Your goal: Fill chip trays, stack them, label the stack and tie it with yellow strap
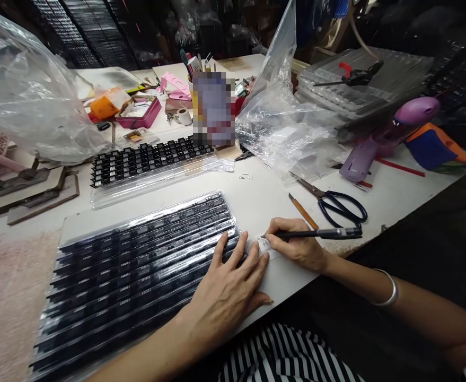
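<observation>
My right hand (296, 246) grips a black pen (320, 233), its tip on a small white paper slip (263, 244) with handwriting. My left hand (230, 278) lies flat with fingers spread, across the right edge of a clear tray (137, 265) filled with rows of black parts. Its fingertips reach close to the slip. Behind stands a second clear tray (149, 185) with smaller black parts.
Scissors (338, 207) and an orange cutter (303, 210) lie beyond my right hand. A purple bottle (376, 143), plastic bags (288, 127), a pink box (139, 114) and wooden boards (42, 196) surround the trays. The table's front edge runs beneath my wrists.
</observation>
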A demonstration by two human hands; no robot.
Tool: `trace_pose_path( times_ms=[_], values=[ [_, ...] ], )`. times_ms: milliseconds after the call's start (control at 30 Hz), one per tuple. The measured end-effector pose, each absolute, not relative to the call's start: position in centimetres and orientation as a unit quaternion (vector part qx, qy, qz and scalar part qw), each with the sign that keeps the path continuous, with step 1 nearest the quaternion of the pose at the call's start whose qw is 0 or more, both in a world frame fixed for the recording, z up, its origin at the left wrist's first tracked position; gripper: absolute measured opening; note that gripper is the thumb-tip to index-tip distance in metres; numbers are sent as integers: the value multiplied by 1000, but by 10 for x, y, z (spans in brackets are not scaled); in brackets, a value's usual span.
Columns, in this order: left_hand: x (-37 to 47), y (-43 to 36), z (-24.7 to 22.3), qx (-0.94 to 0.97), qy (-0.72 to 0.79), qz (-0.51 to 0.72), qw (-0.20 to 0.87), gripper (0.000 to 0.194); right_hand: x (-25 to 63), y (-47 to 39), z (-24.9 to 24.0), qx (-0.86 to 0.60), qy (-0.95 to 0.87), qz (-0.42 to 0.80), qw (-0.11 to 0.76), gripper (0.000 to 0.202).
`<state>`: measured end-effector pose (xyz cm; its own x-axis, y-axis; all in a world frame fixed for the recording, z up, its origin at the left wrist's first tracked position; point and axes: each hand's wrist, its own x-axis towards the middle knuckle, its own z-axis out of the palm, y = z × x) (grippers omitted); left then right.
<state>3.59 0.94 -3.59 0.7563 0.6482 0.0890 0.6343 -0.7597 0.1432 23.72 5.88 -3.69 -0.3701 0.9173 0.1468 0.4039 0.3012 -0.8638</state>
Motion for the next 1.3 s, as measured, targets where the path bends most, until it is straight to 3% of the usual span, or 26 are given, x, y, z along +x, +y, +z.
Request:
trace_pose_path(
  times_ms=[333,500,1300],
  values=[
    [37,11,-36,936,339,74,50,59,234,57,-43,-428,-775,337,320,19],
    [36,11,-33,938,335,68,54,57,237,58,-37,-459,-722,394,336,17],
    [35,11,-32,940,330,68,47,60,235,54,-45,-425,-783,315,327,21]
  ],
)
